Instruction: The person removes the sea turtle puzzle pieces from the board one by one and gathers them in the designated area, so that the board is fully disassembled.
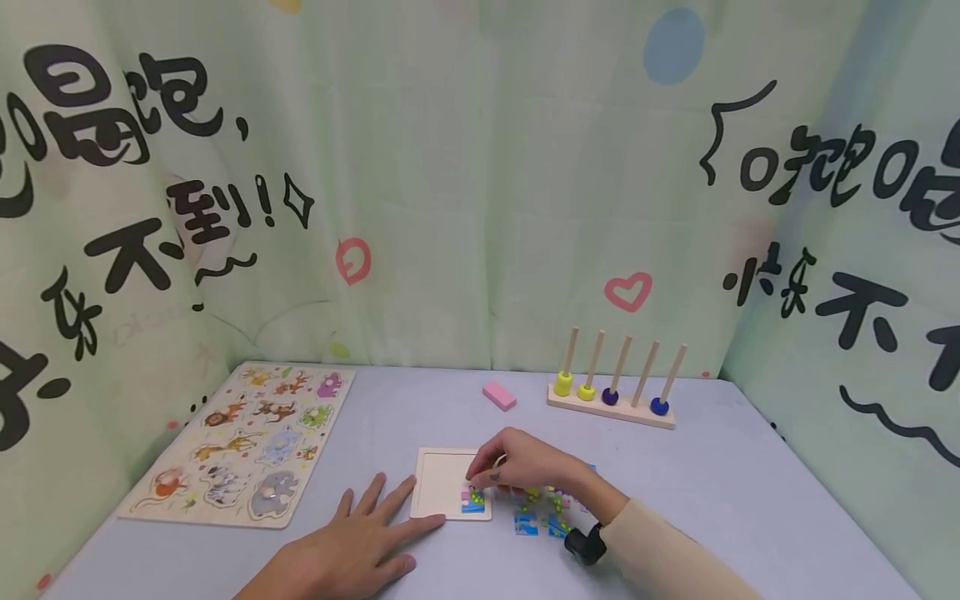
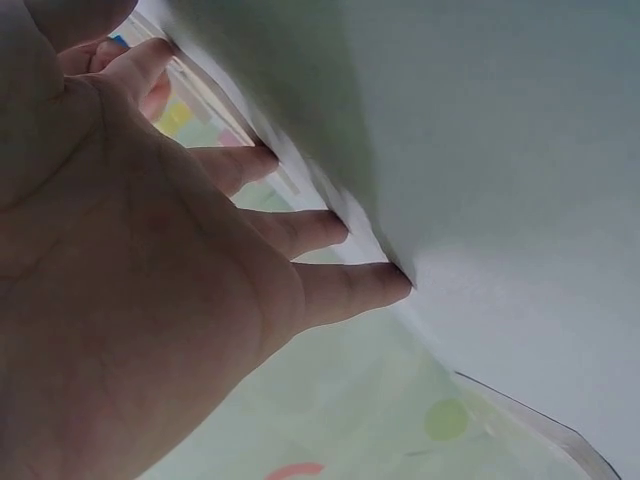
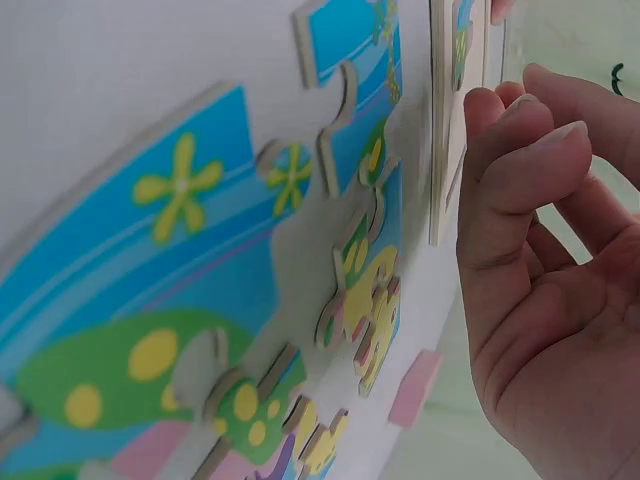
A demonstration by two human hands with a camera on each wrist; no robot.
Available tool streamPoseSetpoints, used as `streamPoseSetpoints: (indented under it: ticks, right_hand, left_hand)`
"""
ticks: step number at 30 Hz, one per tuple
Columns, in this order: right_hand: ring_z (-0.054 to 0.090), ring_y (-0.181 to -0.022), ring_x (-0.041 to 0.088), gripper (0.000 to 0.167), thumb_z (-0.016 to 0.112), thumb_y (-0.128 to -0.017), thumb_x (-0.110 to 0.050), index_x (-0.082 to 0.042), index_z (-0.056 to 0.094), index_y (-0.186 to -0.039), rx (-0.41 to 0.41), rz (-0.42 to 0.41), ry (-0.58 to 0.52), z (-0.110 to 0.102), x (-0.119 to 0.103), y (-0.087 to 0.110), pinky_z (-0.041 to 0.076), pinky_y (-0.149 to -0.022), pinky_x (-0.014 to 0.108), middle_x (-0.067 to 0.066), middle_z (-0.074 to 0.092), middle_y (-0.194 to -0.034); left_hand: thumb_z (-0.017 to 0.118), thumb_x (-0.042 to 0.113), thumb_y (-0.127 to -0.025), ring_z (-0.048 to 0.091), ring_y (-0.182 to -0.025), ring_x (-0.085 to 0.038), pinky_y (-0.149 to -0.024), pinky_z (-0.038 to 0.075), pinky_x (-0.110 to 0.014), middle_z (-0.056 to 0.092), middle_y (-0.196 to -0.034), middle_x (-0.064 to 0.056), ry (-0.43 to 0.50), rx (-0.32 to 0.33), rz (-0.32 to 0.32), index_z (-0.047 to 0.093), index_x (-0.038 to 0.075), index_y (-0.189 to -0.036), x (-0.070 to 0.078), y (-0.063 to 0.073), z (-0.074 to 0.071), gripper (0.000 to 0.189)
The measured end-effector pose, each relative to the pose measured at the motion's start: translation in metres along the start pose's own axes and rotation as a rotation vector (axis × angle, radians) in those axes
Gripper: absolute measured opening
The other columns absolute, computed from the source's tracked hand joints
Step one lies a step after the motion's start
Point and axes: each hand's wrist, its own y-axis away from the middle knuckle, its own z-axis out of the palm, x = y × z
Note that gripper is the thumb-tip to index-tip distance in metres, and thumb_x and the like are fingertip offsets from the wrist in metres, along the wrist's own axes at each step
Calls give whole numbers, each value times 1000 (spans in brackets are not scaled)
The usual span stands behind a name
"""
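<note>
A square wooden puzzle board [image 1: 438, 482] lies flat before me. Spread on the tabletop, my left hand [image 1: 345, 546] has straight fingers; two fingertips meet the board's left side and lower left corner. My right hand [image 1: 521, 462] reaches over the board's right side with curled fingers, pinching a small puzzle piece at the colourful patch [image 1: 472, 505] in the lower right corner. Its fingertips partly hide that piece. Loose jigsaw pieces [image 1: 527, 523] in blue, green, yellow and pink lie under and beside the right wrist. Up close, one blue piece [image 3: 345, 40] shows its thick edge.
An animal puzzle board [image 1: 247, 442] lies at the left. Farther back are a pink block [image 1: 499, 396] and a wooden peg stand [image 1: 611, 408] with yellow and dark blue beads. Printed curtains [image 1: 480, 208] rise behind and along both sides of the table.
</note>
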Motion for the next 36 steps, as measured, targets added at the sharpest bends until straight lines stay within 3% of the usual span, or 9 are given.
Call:
streamPoseSetpoints:
  ticks: [9, 15, 22, 36]
  right_hand:
    - [49, -54, 9, 7, 76, -98, -12, -13, 83, -99, -11, -16, 61, 5, 1, -9, 41, -52, 21, -2, 76, -90]
    - [48, -52, 9, 6, 78, -96, -10, -13, 83, -96, -18, -44, 88, 8, 1, -11, 41, -51, 21, -3, 74, -84]
    - [49, -56, 9, 4, 84, -91, -14, -15, 82, -94, -12, -55, 98, 11, 2, -12, 43, -50, 20, -6, 64, -75]
    - [51, -63, 7, 2, 82, -92, -10, -12, 82, -92, 11, -70, 122, 11, 0, -11, 44, -56, 20, -7, 67, -75]
  left_hand:
    - [60, 46, -105, 16, -161, -57, -116, 22, -86, 24, -177, -12, -5, 1, 1, 45, 54, -155, -1, -1, 0, 53]
    - [60, 47, -105, 15, -161, -57, -116, 22, -85, 23, -178, -12, -2, -5, -3, 44, 54, -155, 0, -1, 0, 53]
    - [60, 46, -105, 15, -161, -57, -116, 22, -85, 23, -177, -14, -1, 0, 4, 44, 53, -156, 0, 1, 0, 53]
    - [60, 47, -105, 14, -162, -56, -117, 21, -84, 22, -178, -12, 2, -8, -15, 44, 54, -155, 1, 0, 0, 53]
